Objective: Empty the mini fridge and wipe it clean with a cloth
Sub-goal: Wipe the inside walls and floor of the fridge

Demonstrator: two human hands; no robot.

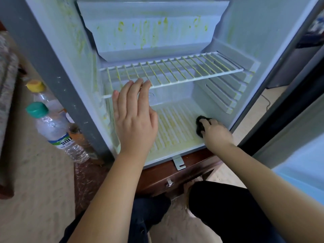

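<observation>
The mini fridge (57, 71) stands open with nothing stored inside. Yellow-green smears cover its back wall, the white wire shelf (175, 71) and the ribbed floor (175, 127). My right hand (216, 133) grips a dark cloth (199, 126) and presses it on the floor at the front right corner. My left hand (135, 116) is held flat with straight fingers in front of the shelf's front left edge, holding nothing.
Three plastic bottles stand on the floor left of the fridge: one with a green cap (37, 109), one with a yellow cap (36, 85), one amber (78, 135). The fridge sits on a dark wooden cabinet (175, 174). The open door (298, 85) is at right. My knees are below.
</observation>
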